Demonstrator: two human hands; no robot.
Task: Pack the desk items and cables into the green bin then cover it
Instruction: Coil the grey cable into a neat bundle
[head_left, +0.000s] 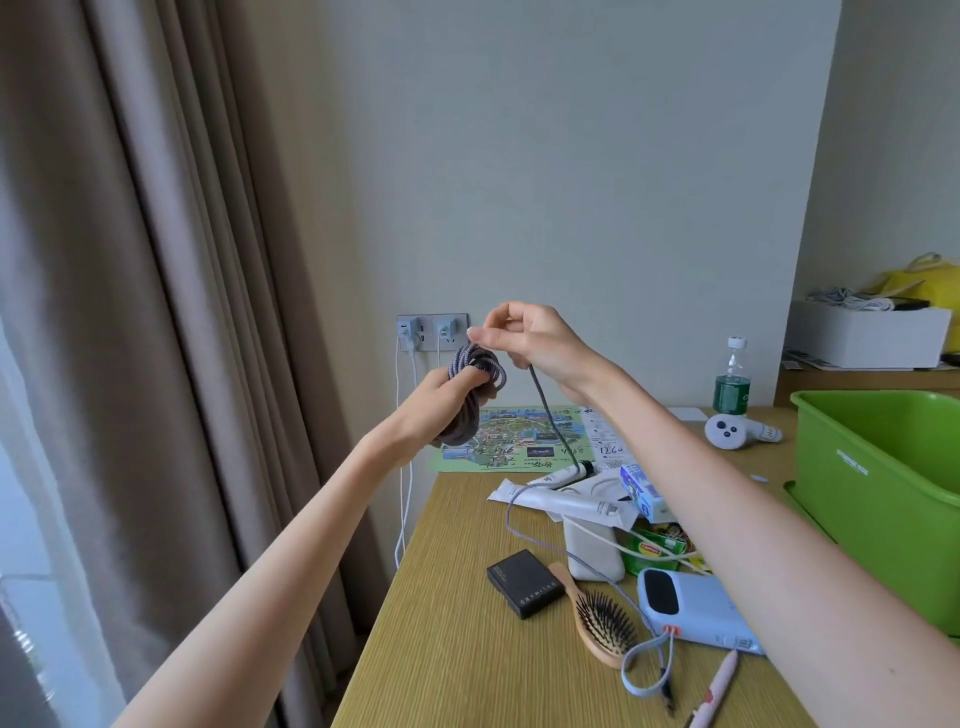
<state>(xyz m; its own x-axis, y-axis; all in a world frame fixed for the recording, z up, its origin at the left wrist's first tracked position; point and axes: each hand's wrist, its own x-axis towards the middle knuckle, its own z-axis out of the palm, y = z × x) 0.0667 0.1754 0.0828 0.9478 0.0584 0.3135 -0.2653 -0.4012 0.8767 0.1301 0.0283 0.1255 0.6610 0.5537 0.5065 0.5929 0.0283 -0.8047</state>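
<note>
My left grip (441, 400) was raised above the surface (447, 623), and its fingers were closed around a coil of the grey cable (480, 365). Just beside it, my right grip (530, 340) pinched the free part of the same cable, which hung down to the surface near a white tube (566, 503). Lower, a black box (524, 583), a hairbrush (605, 621) and a blue power bank (696, 605) lay there. The green bin (883, 483) stood at the far right.

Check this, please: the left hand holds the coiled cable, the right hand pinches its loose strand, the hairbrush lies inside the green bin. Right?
Not quite: the head view shows the hairbrush lying on the desk, outside the green bin. The rest is correct.
</note>
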